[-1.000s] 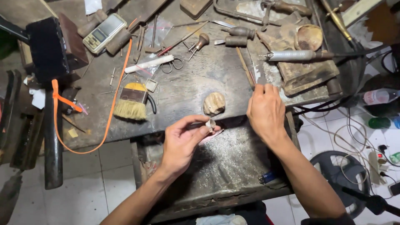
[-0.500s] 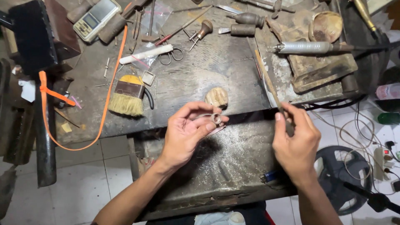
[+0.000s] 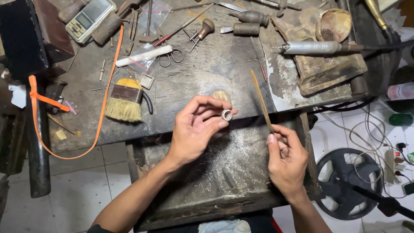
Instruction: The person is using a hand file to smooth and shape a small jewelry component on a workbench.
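Over the dusty tray (image 3: 224, 172) that juts out below the table (image 3: 207, 73), the left hand (image 3: 196, 129) pinches a small silver ring (image 3: 227, 114) between thumb and fingertips, just in front of a worn wooden peg (image 3: 221, 95). Beside it, the right hand (image 3: 286, 157) has its fingers clamped on the lower end of a thin file (image 3: 261, 100), which slants up and away over the table edge. Further left lie a yellow brush (image 3: 123, 103) and small scissors (image 3: 170, 57).

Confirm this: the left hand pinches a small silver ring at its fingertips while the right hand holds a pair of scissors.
Not quite. In the head view the right hand holds a long thin file-like stick, not scissors. The left hand does pinch the small silver ring.
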